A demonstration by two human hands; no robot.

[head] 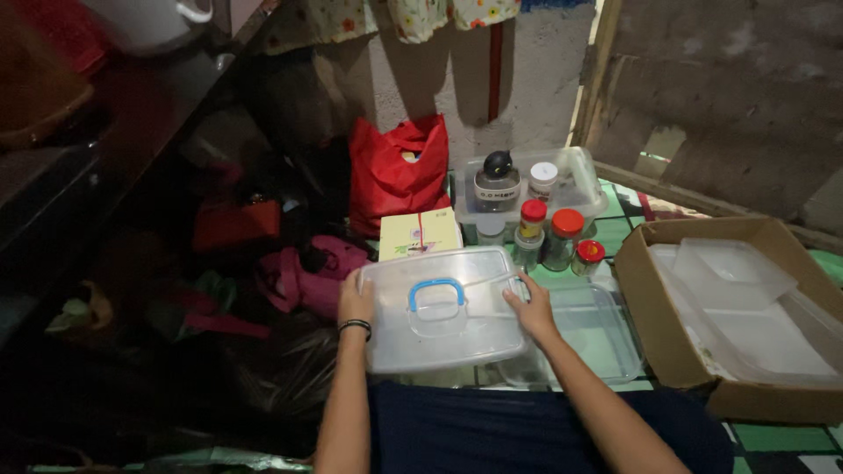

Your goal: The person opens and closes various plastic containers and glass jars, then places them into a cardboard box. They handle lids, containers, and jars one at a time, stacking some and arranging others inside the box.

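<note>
A clear plastic lid (457,338) with a blue handle (436,290) lies flat over a box in front of me. My left hand (355,299) grips the lid's left edge; a dark band circles that wrist. On the right edge rests my right hand (532,305), fingers curled on the rim. Both forearms reach forward from my dark-clad lap.
Another clear lid (606,338) lies flat to the right. Red-capped jars (562,235) stand before a clear tub (587,175) of containers. A cardboard box (667,351) with clear lids sits at right. A yellow box (420,233), red bag (397,175) and pink cloth (312,272) lie behind and left.
</note>
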